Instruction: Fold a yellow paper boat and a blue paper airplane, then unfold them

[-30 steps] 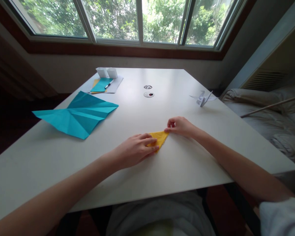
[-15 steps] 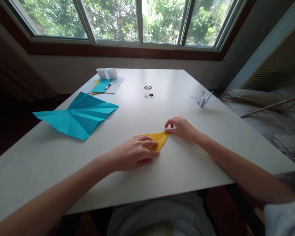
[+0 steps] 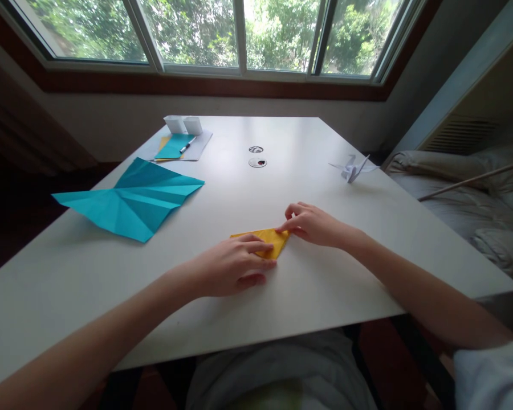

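A folded yellow paper (image 3: 280, 244) lies on the white table in front of me, partly covered by my hands. My left hand (image 3: 233, 266) rests flat over its left and middle part, fingers stretched out and slightly apart, pressing it down. At the paper's right corner, my right hand (image 3: 311, 224) has its fingers bent, the index fingertip on the top edge and the thumb close by, closed on that corner. A large creased turquoise paper (image 3: 141, 199) lies unfolded to the left. Over on the right stands a white paper crane (image 3: 350, 169).
At the back left are stacked turquoise, yellow and white sheets (image 3: 174, 146), a pen (image 3: 187, 144) and two small white boxes (image 3: 192, 125). Two round inserts (image 3: 257, 163) sit in the white table (image 3: 282, 134). Beyond the table's right edge are grey cushions (image 3: 444, 176).
My right index finger has moved left from the corner onto the paper's top edge. The left hand stays in place, and the view has shifted slightly.
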Demonstrator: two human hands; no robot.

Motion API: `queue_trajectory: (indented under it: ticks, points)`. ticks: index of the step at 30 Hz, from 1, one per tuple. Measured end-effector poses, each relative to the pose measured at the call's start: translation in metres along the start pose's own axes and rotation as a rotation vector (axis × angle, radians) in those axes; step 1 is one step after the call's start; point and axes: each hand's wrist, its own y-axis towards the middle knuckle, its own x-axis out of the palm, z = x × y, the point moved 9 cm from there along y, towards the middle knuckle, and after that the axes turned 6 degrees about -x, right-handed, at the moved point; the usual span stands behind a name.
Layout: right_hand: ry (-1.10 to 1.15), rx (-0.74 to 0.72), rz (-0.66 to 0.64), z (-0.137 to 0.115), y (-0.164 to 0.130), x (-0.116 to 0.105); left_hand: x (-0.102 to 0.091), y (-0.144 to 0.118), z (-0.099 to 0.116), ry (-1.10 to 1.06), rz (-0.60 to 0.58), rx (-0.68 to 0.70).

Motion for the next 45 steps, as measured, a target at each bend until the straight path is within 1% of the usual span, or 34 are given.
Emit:
queue_trajectory:
  ticks: [4,8,10,13,16,19,22,25,26,28,30,33,35,36,38,40,43,45]
  points:
    - [0.028,0.083,-0.065,0.015,-0.008,-0.009,-0.001,0.000,0.000,-0.003,0.005,0.001]
    - [0.038,0.103,-0.104,0.024,-0.014,-0.013,-0.002,0.000,0.000,-0.005,0.016,0.013]
    - [0.033,0.108,-0.092,0.026,-0.015,-0.015,-0.004,-0.001,0.001,-0.007,0.030,0.018]
    - [0.035,0.120,-0.016,0.023,-0.011,-0.017,-0.002,-0.002,-0.001,0.018,0.014,0.009]
    - [0.120,0.126,0.034,0.013,-0.005,-0.011,0.003,-0.003,-0.005,0.068,-0.001,-0.020]
    - [0.174,0.173,-0.002,0.007,-0.001,0.002,0.003,-0.005,-0.010,0.072,0.017,-0.054]
    - [0.215,0.274,-0.044,0.011,-0.003,0.009,-0.003,-0.005,-0.014,0.042,0.071,-0.084]
    - [0.273,0.343,-0.053,0.017,-0.004,0.009,-0.015,-0.005,-0.018,-0.013,0.160,-0.110]
    - [0.293,0.352,-0.030,0.018,-0.004,0.007,-0.019,-0.005,-0.019,-0.053,0.189,-0.119]
    - [0.344,0.367,0.063,0.019,-0.004,-0.002,-0.026,-0.006,-0.023,-0.166,0.243,-0.166]
    - [0.387,0.384,0.185,0.018,-0.004,-0.013,-0.028,-0.006,-0.031,-0.307,0.286,-0.263]
    - [0.403,0.383,0.331,0.009,-0.004,-0.025,-0.023,-0.009,-0.048,-0.621,0.361,-0.435]
    - [0.416,0.347,0.399,0.000,-0.003,-0.027,-0.018,-0.009,-0.057,-0.867,0.421,-0.494]
    - [0.427,0.327,0.422,-0.005,-0.002,-0.027,-0.015,-0.009,-0.059,-0.970,0.447,-0.506]
    - [0.437,0.288,0.450,-0.013,-0.001,-0.025,-0.011,-0.008,-0.062,-1.104,0.474,-0.526]
    - [0.430,0.245,0.457,-0.020,0.001,-0.022,-0.007,-0.007,-0.063,-1.190,0.477,-0.565]
    - [0.391,0.190,0.460,-0.026,0.002,-0.020,0.000,-0.008,-0.066,-1.312,0.474,-0.658]
    - [0.362,0.160,0.449,-0.030,0.004,-0.020,0.003,-0.010,-0.068,-1.370,0.500,-0.715]
